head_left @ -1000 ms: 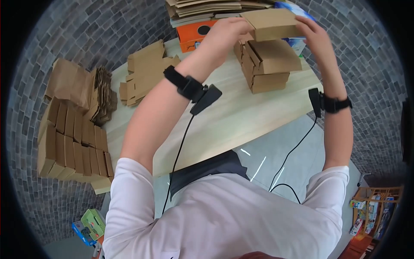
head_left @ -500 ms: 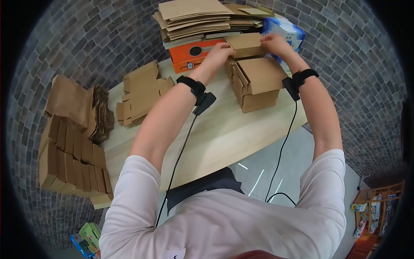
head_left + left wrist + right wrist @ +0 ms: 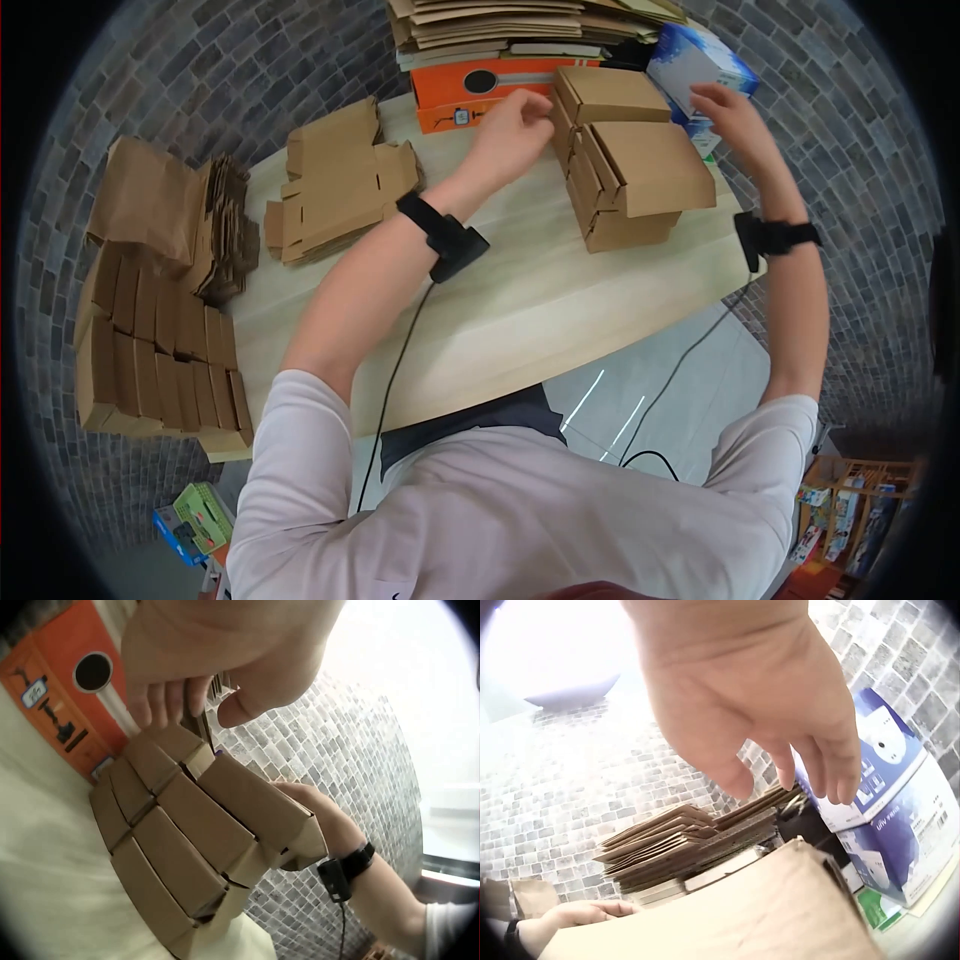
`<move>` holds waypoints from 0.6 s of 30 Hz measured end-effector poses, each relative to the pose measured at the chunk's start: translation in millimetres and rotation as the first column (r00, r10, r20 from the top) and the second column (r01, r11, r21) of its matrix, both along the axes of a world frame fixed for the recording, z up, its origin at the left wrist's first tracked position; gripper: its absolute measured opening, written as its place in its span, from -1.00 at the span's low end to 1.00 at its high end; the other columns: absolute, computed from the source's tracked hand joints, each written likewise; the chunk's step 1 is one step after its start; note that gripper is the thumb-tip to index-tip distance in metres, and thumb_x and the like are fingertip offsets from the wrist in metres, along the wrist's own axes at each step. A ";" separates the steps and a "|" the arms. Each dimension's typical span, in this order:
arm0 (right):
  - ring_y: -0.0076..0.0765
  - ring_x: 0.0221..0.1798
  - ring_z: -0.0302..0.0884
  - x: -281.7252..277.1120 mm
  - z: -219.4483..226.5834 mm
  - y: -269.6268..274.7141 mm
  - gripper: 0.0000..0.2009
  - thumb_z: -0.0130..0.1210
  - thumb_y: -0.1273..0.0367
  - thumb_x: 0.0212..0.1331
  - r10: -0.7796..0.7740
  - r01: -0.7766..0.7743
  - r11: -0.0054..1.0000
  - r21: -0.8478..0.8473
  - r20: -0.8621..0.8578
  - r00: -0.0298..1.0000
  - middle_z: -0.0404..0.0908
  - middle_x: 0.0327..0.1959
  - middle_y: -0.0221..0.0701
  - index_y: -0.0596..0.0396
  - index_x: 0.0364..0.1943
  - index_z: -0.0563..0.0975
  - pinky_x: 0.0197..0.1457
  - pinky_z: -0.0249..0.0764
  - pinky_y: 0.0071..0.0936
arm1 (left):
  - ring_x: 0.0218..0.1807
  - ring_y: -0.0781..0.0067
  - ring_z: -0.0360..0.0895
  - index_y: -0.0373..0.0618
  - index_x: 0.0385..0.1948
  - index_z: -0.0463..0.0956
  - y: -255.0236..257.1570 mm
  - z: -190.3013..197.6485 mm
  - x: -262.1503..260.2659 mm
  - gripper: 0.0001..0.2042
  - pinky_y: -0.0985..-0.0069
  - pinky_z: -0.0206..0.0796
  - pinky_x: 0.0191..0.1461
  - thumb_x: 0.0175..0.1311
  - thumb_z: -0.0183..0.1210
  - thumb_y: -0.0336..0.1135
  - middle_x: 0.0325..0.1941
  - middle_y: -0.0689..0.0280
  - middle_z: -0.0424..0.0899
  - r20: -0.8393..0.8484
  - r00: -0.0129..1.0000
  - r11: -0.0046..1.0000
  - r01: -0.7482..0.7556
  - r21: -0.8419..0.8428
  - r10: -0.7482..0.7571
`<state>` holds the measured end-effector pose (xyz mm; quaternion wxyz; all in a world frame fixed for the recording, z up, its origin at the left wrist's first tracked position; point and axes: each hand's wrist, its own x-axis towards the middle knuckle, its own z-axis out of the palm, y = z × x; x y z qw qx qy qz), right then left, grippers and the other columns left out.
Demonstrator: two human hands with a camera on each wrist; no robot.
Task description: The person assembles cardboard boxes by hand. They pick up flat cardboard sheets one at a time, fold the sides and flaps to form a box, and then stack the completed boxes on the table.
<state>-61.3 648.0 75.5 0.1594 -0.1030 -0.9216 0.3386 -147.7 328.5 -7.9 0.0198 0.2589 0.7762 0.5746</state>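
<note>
Small brown cardboard boxes stand stacked in two rows at the table's far right. A closed box point(image 3: 615, 95) tops the rear row, behind the front top box point(image 3: 660, 165). My left hand point(image 3: 512, 135) hovers at the left side of the stack, fingers loosely bent and holding nothing. The left wrist view shows its fingers close over the end of the stacked boxes point(image 3: 206, 817). My right hand point(image 3: 735, 120) is off to the right of the stack, in front of a blue and white box point(image 3: 700, 65). Its fingers hang relaxed with nothing in them in the right wrist view.
An orange box point(image 3: 440, 90) stands behind the left hand, with flat cardboard sheets point(image 3: 490, 25) piled above it. Flattened box blanks point(image 3: 345, 195) lie on the table point(image 3: 480, 300). Rows of folded boxes point(image 3: 160, 370) and a pile of folded cardboard point(image 3: 225, 225) line its left end.
Both hands held a cardboard box above the stack, then lowered it behind the front top box. Now it sits on the rear row, and the hands have let go and moved apart.
</note>
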 end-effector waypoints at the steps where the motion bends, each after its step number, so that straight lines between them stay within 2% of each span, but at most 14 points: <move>1: -0.36 -0.07 0.58 6.5 6.6 1.1 -0.57 0.10 0.17 0.31 0.078 -0.071 0.991 0.116 -0.053 0.996 0.69 -0.06 -0.30 0.13 0.15 0.57 0.01 0.51 -0.40 | 0.08 0.40 0.59 -0.20 0.07 0.51 -7.7 7.9 -10.3 -0.67 0.45 0.40 0.16 0.31 0.12 -0.29 0.04 0.22 0.67 -0.122 0.992 0.999 0.037 0.015 -0.035; 2: -0.40 -0.07 0.58 14.1 18.7 -9.4 -0.58 0.09 0.18 0.32 0.074 -0.072 0.990 0.123 -0.009 0.997 0.69 -0.07 -0.30 0.13 0.14 0.58 -0.01 0.51 -0.41 | 0.06 0.46 0.61 -0.16 -0.01 0.57 -13.9 17.6 -16.5 -0.76 0.49 0.42 0.15 0.36 0.10 -0.33 -0.03 0.27 0.71 -0.244 0.967 0.996 0.082 0.022 -0.074; 3: -0.43 -0.08 0.58 19.5 32.7 -22.8 -0.60 0.08 0.19 0.33 0.071 -0.074 0.989 0.131 0.031 0.997 0.70 -0.09 -0.30 0.13 0.13 0.59 -0.03 0.51 -0.42 | 0.06 0.46 0.61 -0.16 -0.01 0.57 -18.5 30.5 -18.8 -0.76 0.49 0.42 0.15 0.36 0.10 -0.33 -0.03 0.27 0.71 -0.239 0.968 0.997 0.080 0.014 -0.075; 5: -0.42 -0.07 0.61 23.5 54.0 -43.7 -0.61 0.08 0.20 0.32 0.135 -0.138 0.977 0.160 0.027 0.990 0.71 -0.12 -0.30 0.16 0.10 0.61 -0.04 0.52 -0.42 | -0.06 0.55 0.64 -0.17 -0.11 0.61 -31.5 59.2 -20.7 -0.82 0.56 0.46 0.01 0.36 0.08 -0.37 -0.18 0.32 0.75 -0.186 0.980 0.997 0.074 0.015 -0.070; 6: -0.41 -0.08 0.63 24.3 66.2 -57.0 -0.62 0.07 0.20 0.32 0.191 -0.205 0.955 0.212 0.083 0.978 0.71 -0.14 -0.30 0.17 0.07 0.62 -0.05 0.52 -0.43 | -0.06 0.55 0.64 -0.17 -0.11 0.61 -39.9 66.4 -19.4 -0.82 0.56 0.46 0.01 0.36 0.08 -0.37 -0.18 0.32 0.75 -0.189 0.980 0.998 0.060 0.009 -0.058; 7: -0.39 -0.09 0.64 24.1 75.7 -70.8 -0.63 0.07 0.21 0.32 0.243 -0.272 0.926 0.261 0.139 0.960 0.71 -0.15 -0.30 0.18 0.04 0.63 -0.06 0.53 -0.43 | -0.09 0.57 0.63 -0.17 -0.13 0.62 -48.6 72.3 -16.4 -0.82 0.58 0.45 -0.03 0.37 0.08 -0.38 -0.19 0.32 0.75 -0.243 0.970 1.000 0.016 0.006 -0.014; 8: -0.49 -0.17 0.62 23.2 81.5 -85.4 -0.65 0.06 0.20 0.36 0.307 -0.332 0.868 0.368 0.127 0.943 0.70 -0.24 -0.41 0.17 -0.02 0.66 -0.10 0.52 -0.52 | -0.12 0.60 0.62 -0.18 -0.15 0.62 -56.8 76.7 -15.6 -0.83 0.59 0.45 -0.08 0.37 0.08 -0.38 -0.19 0.32 0.75 -0.298 0.954 1.000 -0.025 0.005 0.025; 9: -0.49 -0.17 0.62 18.1 88.7 -101.9 -0.65 0.06 0.20 0.36 0.313 -0.335 0.869 0.364 0.118 0.942 0.70 -0.24 -0.41 0.17 -0.02 0.66 -0.10 0.52 -0.52 | -0.12 0.60 0.62 -0.18 -0.15 0.62 -65.3 79.4 -19.3 -0.83 0.59 0.45 -0.08 0.37 0.08 -0.38 -0.19 0.32 0.75 -0.305 0.952 1.000 -0.030 -0.002 0.028; 11: -0.47 -0.24 0.63 7.9 99.3 -138.2 -0.67 0.07 0.22 0.32 0.367 -0.473 0.762 0.442 0.307 0.878 0.70 -0.32 -0.37 0.19 -0.08 0.67 -0.15 0.55 -0.48 | -0.20 0.59 0.61 -0.19 -0.18 0.63 -83.9 81.1 -31.1 -0.83 0.59 0.44 -0.10 0.38 0.06 -0.38 -0.21 0.33 0.75 -0.494 0.852 0.983 -0.126 0.133 0.176; 13: -0.44 -0.30 0.64 -11.9 110.1 -172.5 -0.68 0.09 0.23 0.28 0.436 -0.608 0.683 0.404 0.443 0.784 0.70 -0.38 -0.36 0.20 -0.14 0.69 -0.17 0.58 -0.45 | -0.22 0.59 0.59 -0.18 -0.17 0.63 -104.6 86.8 -54.9 -0.82 0.59 0.44 -0.09 0.38 0.06 -0.37 -0.20 0.33 0.74 -0.464 0.863 0.975 -0.124 0.183 0.197; 15: -0.43 -0.23 0.68 -38.0 112.5 -194.6 -0.68 0.09 0.21 0.26 0.412 -0.642 0.675 0.364 0.536 0.737 0.72 -0.32 -0.37 0.17 -0.14 0.69 -0.14 0.62 -0.42 | -0.24 0.59 0.58 -0.18 -0.16 0.62 -115.1 89.6 -69.9 -0.82 0.59 0.44 -0.08 0.39 0.06 -0.36 -0.20 0.34 0.74 -0.437 0.868 0.959 -0.135 0.250 0.236; 17: -0.40 -0.18 0.69 -62.7 111.2 -209.9 -0.68 0.09 0.22 0.25 0.374 -0.630 0.688 0.360 0.569 0.732 0.72 -0.26 -0.35 0.15 -0.13 0.69 -0.11 0.63 -0.40 | -0.24 0.61 0.56 -0.17 -0.13 0.61 -125.1 89.5 -77.2 -0.81 0.59 0.44 -0.07 0.37 0.08 -0.34 -0.19 0.34 0.73 -0.307 0.932 0.964 -0.123 0.235 0.194; 18: -0.36 -0.12 0.70 -74.7 108.7 -217.4 -0.68 0.09 0.22 0.25 0.336 -0.617 0.708 0.343 0.605 0.722 0.73 -0.20 -0.32 0.14 -0.11 0.69 -0.08 0.65 -0.38 | -0.22 0.62 0.56 -0.15 -0.11 0.61 -126.3 92.7 -67.9 -0.80 0.59 0.44 -0.07 0.36 0.10 -0.31 -0.17 0.35 0.72 -0.365 0.901 0.970 -0.195 0.142 0.235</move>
